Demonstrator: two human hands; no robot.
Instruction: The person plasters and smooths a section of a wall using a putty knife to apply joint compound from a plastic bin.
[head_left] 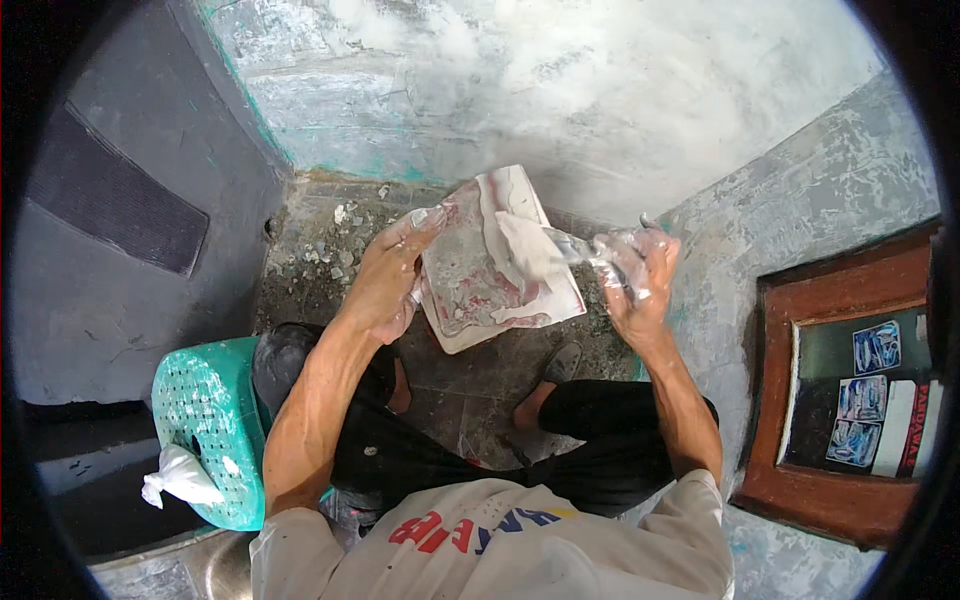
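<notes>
My left hand grips the left edge of a squarish board, its thumb on top. Grey and reddish smears cover the board's face, with white paste along its right side. In my right hand is a putty knife, its blade pointing left over the board. A lump of white putty lies at the blade and hides much of it. White paste coats the fingers of my right hand, and some is on my left fingertips. Both hands are above the floor, between my knees and the far wall.
Ahead stands a patchy white and grey wall. A green plastic stool with a knotted white bag stands at my left. Rubble litters the floor at the far left. A wood-framed panel is at the right.
</notes>
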